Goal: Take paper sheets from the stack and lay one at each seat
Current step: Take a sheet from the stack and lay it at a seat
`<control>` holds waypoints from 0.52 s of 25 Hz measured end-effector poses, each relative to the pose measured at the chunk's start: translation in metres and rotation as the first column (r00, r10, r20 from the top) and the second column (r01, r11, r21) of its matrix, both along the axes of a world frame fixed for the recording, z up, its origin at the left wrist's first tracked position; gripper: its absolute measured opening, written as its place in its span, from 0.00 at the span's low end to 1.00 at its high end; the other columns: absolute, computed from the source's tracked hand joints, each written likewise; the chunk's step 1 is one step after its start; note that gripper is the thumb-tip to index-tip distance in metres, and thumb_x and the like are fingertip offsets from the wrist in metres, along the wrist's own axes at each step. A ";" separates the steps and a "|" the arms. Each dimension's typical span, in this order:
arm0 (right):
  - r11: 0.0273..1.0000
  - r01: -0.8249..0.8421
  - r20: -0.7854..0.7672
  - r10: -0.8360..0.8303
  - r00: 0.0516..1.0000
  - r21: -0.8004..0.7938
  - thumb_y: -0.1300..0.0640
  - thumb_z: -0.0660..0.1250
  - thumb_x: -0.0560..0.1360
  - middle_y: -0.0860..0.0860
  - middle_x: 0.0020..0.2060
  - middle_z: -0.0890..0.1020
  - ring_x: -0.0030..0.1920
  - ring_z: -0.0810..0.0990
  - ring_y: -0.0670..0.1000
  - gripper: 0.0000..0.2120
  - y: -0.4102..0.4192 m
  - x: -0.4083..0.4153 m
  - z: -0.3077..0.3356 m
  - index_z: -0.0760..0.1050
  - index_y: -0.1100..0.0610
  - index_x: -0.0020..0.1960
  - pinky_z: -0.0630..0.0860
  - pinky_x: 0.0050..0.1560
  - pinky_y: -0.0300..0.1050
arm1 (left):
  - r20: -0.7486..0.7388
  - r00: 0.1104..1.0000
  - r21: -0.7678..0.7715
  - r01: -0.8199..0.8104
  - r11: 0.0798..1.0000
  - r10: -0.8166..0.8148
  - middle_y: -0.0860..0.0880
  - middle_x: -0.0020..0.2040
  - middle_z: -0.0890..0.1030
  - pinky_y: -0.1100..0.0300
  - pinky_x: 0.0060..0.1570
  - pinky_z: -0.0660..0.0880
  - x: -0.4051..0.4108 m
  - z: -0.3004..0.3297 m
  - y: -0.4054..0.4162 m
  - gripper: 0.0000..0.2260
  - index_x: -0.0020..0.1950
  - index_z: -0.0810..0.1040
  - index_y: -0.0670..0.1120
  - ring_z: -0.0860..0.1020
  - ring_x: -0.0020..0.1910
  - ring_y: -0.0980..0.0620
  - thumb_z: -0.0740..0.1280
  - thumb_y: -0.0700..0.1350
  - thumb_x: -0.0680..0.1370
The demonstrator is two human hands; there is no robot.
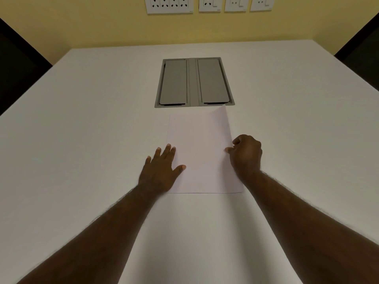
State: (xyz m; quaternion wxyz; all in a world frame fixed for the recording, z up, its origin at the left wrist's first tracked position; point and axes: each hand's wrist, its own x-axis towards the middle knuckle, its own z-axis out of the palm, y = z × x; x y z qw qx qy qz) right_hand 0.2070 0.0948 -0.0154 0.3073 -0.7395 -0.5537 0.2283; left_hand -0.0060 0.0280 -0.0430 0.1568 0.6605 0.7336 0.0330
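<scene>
My forearms reach out over the white counter (82,119), and at their ends both hands meet the stack (200,152), which lies flat in front of me, just short of the grey hatch (194,83) set into the counter.

My left hand (162,171) lies spread and released, palm down, its fingers and thumb resting on the stack's left edge, pinning it rather than gripping it. My right hand (246,154) is curled at the stack's right edge, thumb and forefinger nipping what looks like the top sheet; the far right corner of the paper lifts a little toward the hatch, so I judge the sheet is starting to peel away. How many sheets lie beneath I cannot tell.

Paper like this is light, thin and floppy, and sheets cling together. I would take it by the edge or corner with a soft pinch, sliding the thumb to part one sheet from the rest, and keep the left hand pressing so the stack does not skate on the smooth counter. A hard grip would crease it.

Dark chairs (18,64) stand either side of the hatch, off the counter's edges; no sheet shows there yet.
</scene>
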 end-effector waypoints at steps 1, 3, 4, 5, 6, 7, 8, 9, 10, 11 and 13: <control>1.000 0.009 -0.004 -0.009 1.000 0.003 0.68 0.69 0.72 0.50 0.38 0.83 0.40 0.77 0.50 0.08 0.001 -0.001 -0.001 0.79 0.61 0.50 0.68 0.36 0.38 | 0.003 1.000 0.004 -0.003 1.000 0.003 0.52 0.80 0.46 0.47 0.76 0.47 0.000 -0.001 0.000 0.31 0.78 0.46 0.51 0.45 0.78 0.49 0.50 0.62 0.80; 1.000 0.000 0.018 -0.001 1.000 0.026 0.67 0.68 0.72 0.56 0.46 0.85 0.45 0.80 0.55 0.09 0.001 -0.002 -0.004 0.80 0.61 0.51 0.72 0.42 0.41 | 0.007 1.000 0.007 -0.009 1.000 0.009 0.52 0.80 0.46 0.48 0.76 0.46 -0.001 -0.001 0.000 0.31 0.78 0.46 0.51 0.45 0.78 0.49 0.51 0.62 0.80; 0.999 -0.008 0.029 0.007 1.000 0.035 0.67 0.67 0.73 0.56 0.47 0.85 0.49 0.81 0.56 0.10 0.000 -0.003 -0.006 0.80 0.60 0.53 0.75 0.45 0.42 | 0.010 1.000 0.007 -0.011 1.000 0.011 0.53 0.80 0.46 0.48 0.75 0.46 -0.001 -0.001 -0.001 0.31 0.78 0.46 0.51 0.45 0.78 0.49 0.51 0.62 0.80; 0.999 -0.012 0.031 0.011 0.999 0.044 0.68 0.64 0.73 0.56 0.47 0.86 0.51 0.81 0.57 0.13 -0.001 -0.004 -0.009 0.79 0.60 0.55 0.76 0.47 0.44 | 0.014 1.000 0.010 -0.012 1.000 0.012 0.53 0.80 0.46 0.48 0.75 0.46 -0.001 -0.001 -0.001 0.31 0.78 0.47 0.51 0.45 0.78 0.49 0.51 0.62 0.80; 0.998 -0.015 0.032 0.014 0.999 0.054 0.69 0.62 0.73 0.56 0.47 0.86 0.52 0.81 0.57 0.16 -0.002 -0.004 -0.011 0.79 0.59 0.57 0.76 0.48 0.45 | 0.017 1.000 0.011 -0.012 1.000 0.012 0.53 0.80 0.46 0.48 0.75 0.46 -0.001 -0.001 -0.001 0.31 0.78 0.47 0.51 0.45 0.78 0.50 0.51 0.62 0.80; 0.997 -0.022 0.036 0.020 0.999 0.067 0.70 0.60 0.73 0.55 0.47 0.86 0.52 0.81 0.56 0.18 -0.003 -0.004 -0.012 0.78 0.58 0.59 0.76 0.48 0.45 | 0.018 1.000 0.014 -0.012 1.000 0.012 0.53 0.80 0.46 0.48 0.75 0.46 -0.001 -0.002 -0.001 0.31 0.78 0.47 0.51 0.45 0.78 0.50 0.51 0.62 0.79; 0.997 -0.031 0.040 0.028 0.999 0.076 0.70 0.59 0.73 0.55 0.47 0.86 0.51 0.81 0.56 0.19 -0.004 -0.004 -0.013 0.78 0.57 0.60 0.75 0.48 0.45 | 0.021 1.000 0.018 -0.013 1.000 0.012 0.53 0.80 0.46 0.48 0.75 0.46 -0.001 -0.002 -0.001 0.31 0.78 0.47 0.51 0.45 0.78 0.50 0.51 0.62 0.79; 0.996 -0.041 0.044 0.037 0.998 0.081 0.71 0.58 0.73 0.54 0.47 0.86 0.50 0.81 0.55 0.21 -0.005 -0.004 -0.014 0.78 0.56 0.60 0.75 0.48 0.44 | 0.026 1.000 0.021 -0.013 1.000 0.013 0.53 0.80 0.47 0.48 0.75 0.46 -0.002 -0.002 -0.001 0.31 0.78 0.47 0.51 0.46 0.78 0.50 0.51 0.63 0.79; 0.996 -0.045 0.045 0.042 0.998 0.083 0.71 0.57 0.73 0.54 0.48 0.85 0.50 0.81 0.55 0.21 -0.007 -0.004 -0.015 0.77 0.56 0.61 0.74 0.48 0.43 | 0.030 0.999 0.023 -0.014 1.000 0.014 0.53 0.80 0.47 0.48 0.75 0.46 -0.002 -0.002 -0.001 0.31 0.78 0.47 0.51 0.46 0.78 0.50 0.51 0.63 0.79; 0.995 -0.044 0.042 0.040 0.998 0.088 0.71 0.58 0.74 0.55 0.49 0.85 0.50 0.82 0.54 0.21 -0.008 -0.004 -0.015 0.77 0.56 0.61 0.72 0.48 0.42 | 0.032 0.999 0.023 -0.015 1.000 0.014 0.53 0.80 0.47 0.48 0.75 0.46 -0.002 -0.003 -0.001 0.31 0.78 0.47 0.51 0.46 0.78 0.50 0.51 0.62 0.79; 0.991 -0.043 0.051 0.036 0.998 0.128 0.69 0.61 0.75 0.56 0.54 0.82 0.54 0.81 0.55 0.17 -0.008 -0.006 -0.017 0.78 0.58 0.61 0.73 0.52 0.43 | 0.036 0.999 0.023 -0.016 1.000 0.015 0.53 0.80 0.47 0.48 0.75 0.46 -0.002 -0.003 -0.001 0.31 0.78 0.47 0.51 0.46 0.78 0.50 0.51 0.63 0.79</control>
